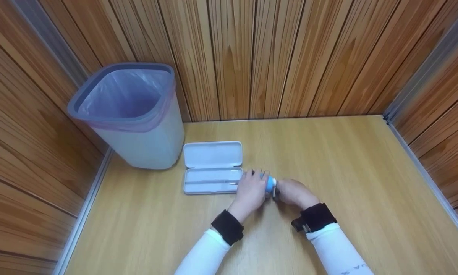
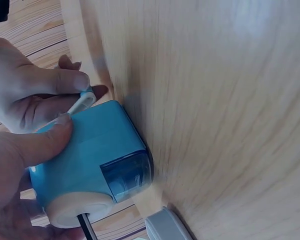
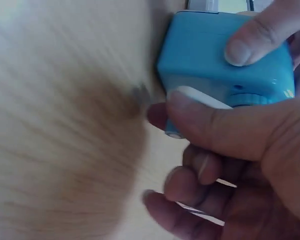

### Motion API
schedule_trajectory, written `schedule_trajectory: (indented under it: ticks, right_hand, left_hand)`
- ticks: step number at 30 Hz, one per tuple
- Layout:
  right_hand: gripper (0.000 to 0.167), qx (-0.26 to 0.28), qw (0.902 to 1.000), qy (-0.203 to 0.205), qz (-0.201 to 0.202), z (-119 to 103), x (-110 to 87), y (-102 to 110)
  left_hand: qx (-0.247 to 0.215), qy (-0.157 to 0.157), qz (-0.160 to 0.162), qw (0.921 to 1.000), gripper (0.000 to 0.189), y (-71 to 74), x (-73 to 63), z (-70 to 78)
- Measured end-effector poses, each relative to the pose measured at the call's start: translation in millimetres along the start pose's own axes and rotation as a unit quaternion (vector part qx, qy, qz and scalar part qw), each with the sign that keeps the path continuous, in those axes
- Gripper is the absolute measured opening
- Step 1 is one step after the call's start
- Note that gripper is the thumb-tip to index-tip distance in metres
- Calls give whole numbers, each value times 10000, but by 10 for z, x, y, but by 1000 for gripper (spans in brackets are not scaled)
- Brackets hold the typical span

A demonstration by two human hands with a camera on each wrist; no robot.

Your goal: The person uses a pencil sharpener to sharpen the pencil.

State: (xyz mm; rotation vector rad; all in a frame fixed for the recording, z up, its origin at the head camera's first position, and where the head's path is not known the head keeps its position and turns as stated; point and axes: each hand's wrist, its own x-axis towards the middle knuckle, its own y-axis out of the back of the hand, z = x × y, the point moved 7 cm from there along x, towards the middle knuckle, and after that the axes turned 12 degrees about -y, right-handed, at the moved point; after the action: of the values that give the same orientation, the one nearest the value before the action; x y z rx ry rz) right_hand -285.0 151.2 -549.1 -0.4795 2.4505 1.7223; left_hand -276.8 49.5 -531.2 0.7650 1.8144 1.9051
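My left hand (image 1: 253, 188) grips a blue crank pencil sharpener (image 2: 85, 145), its thumb lying on the blue body. A dark pencil (image 2: 87, 226) sticks out of the round cream front of the sharpener. On the opposite end, my right hand (image 1: 293, 192) pinches the crank handle (image 3: 174, 133) between thumb and forefinger, with the other fingers loosely curled below. The white crank arm (image 3: 202, 97) shows beside the thumb in the right wrist view. Just left of the left hand lies an open pale pencil case (image 1: 212, 154), and the pencil's end reaches over its right side.
A pale waste bin (image 1: 141, 147) with a grey rim and a plastic liner stands at the back left, close to the pencil case. Wood-plank walls (image 1: 232, 61) enclose the wooden tabletop (image 1: 339, 164) at the back and both sides.
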Motion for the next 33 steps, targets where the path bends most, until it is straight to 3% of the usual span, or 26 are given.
schedule_trajectory:
  ticks: [4, 10, 20, 27, 33]
  right_hand:
    - [11, -76, 9994, -123, -315, -24, -55, -2]
    - [10, -258, 9986, -27, -470, -94, -131, 28]
    - [2, -587, 9971, 414, -244, -207, -233, 108]
    - [14, -424, 9964, 420, -598, -186, -265, 145]
    - [17, -172, 9957, 492, -762, -175, -300, 201]
  left_hand:
    - [-40, 39, -63, 10000, 56, -2, 3, -1]
    - [-34, 56, -22, 10000, 57, 7, 3, 0]
    - [200, 31, 168, 9997, 63, 33, -10, 12]
    - [188, -1, 295, 9994, 58, 42, -7, 19]
    - [35, 35, 199, 9998, 55, 23, -6, 14]
